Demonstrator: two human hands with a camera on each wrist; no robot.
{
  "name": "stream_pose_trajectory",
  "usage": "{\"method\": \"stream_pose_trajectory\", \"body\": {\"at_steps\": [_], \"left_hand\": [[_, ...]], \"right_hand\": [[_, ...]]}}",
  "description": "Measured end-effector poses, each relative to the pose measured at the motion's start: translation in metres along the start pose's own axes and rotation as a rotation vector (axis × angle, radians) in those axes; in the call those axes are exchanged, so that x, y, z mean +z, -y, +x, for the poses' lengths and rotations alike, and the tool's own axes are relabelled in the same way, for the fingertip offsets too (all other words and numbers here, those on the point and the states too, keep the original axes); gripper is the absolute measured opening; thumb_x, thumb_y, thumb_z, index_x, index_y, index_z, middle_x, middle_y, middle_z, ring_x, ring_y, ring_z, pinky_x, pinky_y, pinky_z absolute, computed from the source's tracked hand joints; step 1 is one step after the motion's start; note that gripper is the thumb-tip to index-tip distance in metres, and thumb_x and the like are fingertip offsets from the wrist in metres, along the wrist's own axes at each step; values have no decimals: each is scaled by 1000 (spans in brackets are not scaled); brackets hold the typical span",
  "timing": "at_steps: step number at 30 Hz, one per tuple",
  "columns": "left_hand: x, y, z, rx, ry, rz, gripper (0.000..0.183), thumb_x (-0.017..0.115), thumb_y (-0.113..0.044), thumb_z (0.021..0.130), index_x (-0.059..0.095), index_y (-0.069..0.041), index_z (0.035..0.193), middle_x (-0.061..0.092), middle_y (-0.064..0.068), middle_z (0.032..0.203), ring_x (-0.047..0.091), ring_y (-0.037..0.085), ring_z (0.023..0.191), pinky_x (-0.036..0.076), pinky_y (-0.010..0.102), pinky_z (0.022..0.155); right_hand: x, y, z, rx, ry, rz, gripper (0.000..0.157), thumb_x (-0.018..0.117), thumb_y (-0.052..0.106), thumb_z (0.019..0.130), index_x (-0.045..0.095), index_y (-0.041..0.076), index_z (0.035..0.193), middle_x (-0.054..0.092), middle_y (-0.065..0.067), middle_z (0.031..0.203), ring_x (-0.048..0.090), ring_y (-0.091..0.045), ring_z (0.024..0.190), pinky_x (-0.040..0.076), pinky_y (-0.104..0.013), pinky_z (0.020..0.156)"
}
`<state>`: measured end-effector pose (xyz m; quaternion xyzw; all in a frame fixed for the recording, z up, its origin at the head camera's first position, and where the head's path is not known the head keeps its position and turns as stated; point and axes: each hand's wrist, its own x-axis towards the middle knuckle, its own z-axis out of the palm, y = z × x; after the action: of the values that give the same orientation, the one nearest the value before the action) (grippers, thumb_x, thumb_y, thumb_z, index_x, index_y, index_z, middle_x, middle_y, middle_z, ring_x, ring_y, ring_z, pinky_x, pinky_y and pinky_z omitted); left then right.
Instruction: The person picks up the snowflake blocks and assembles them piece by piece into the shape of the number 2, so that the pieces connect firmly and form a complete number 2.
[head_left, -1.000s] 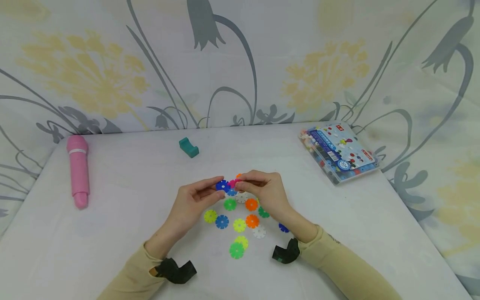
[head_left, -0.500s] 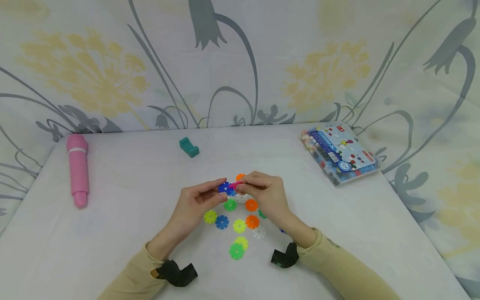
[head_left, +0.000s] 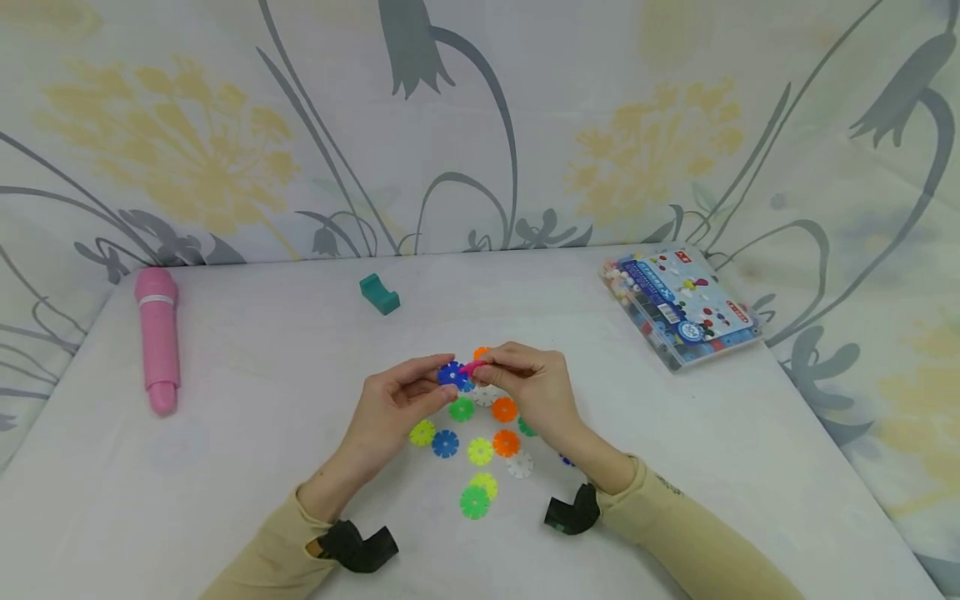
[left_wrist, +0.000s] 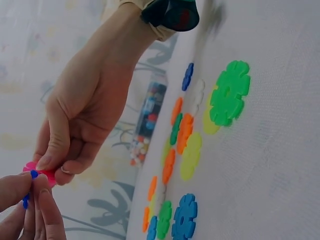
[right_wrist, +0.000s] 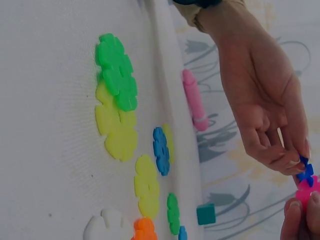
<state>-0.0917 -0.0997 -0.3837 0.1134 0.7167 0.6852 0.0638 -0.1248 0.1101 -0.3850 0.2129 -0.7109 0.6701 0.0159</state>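
Observation:
My left hand (head_left: 386, 412) pinches a dark blue notched snowflake disc (head_left: 452, 375) between thumb and fingers. Opposite it, my right hand (head_left: 536, 387) pinches a pink snowflake disc (head_left: 471, 367). The two discs meet edge to edge, the pink one turned at an angle to the blue; how deep the slots sit in each other is hard to tell. In the right wrist view the blue disc (right_wrist: 306, 172) touches the pink disc (right_wrist: 306, 191). Under the hands lie several loose discs, among them a green disc (head_left: 474, 502) overlapping a yellow disc (head_left: 487, 482).
A pink microphone-shaped object (head_left: 158, 342) lies at the left of the white table (head_left: 247, 433). Further back sits a small teal block (head_left: 379, 294). At the back right is a clear case of colourful pieces (head_left: 682, 304). A flower-patterned cloth (head_left: 480, 125) hangs behind.
The pink disc has turned from showing its face to nearly edge-on against the blue disc. Both hands have shifted slightly to the right; the loose discs lie as before.

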Motion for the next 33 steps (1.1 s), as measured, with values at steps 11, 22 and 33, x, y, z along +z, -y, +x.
{"method": "stream_pose_trajectory", "body": {"at_steps": [11, 22, 33], "left_hand": [[0, 0, 1, -48, -23, 49, 44, 70, -8, 93, 60, -1, 135, 65, 18, 106, 70, 19, 94, 56, 20, 85], [0, 1, 2, -47, -41, 42, 44, 71, -8, 93, 60, -6, 136, 64, 16, 105, 69, 14, 91, 56, 20, 85], [-1, 2, 3, -77, -112, 110, 45, 74, -15, 91, 62, -9, 134, 65, 12, 106, 67, 18, 93, 55, 17, 84]], "right_hand": [[-2, 2, 3, 110, 26, 29, 21, 69, 3, 91, 73, -4, 110, 73, -22, 107, 74, -17, 94, 59, -33, 85], [-1, 0, 1, 125, 35, 69, 20, 71, 5, 91, 73, -5, 108, 73, -23, 104, 74, -19, 89, 59, -34, 84], [-8, -3, 5, 164, -7, 10, 22, 70, 7, 92, 71, -4, 111, 73, -20, 108, 73, -19, 95, 58, -31, 88]]}}
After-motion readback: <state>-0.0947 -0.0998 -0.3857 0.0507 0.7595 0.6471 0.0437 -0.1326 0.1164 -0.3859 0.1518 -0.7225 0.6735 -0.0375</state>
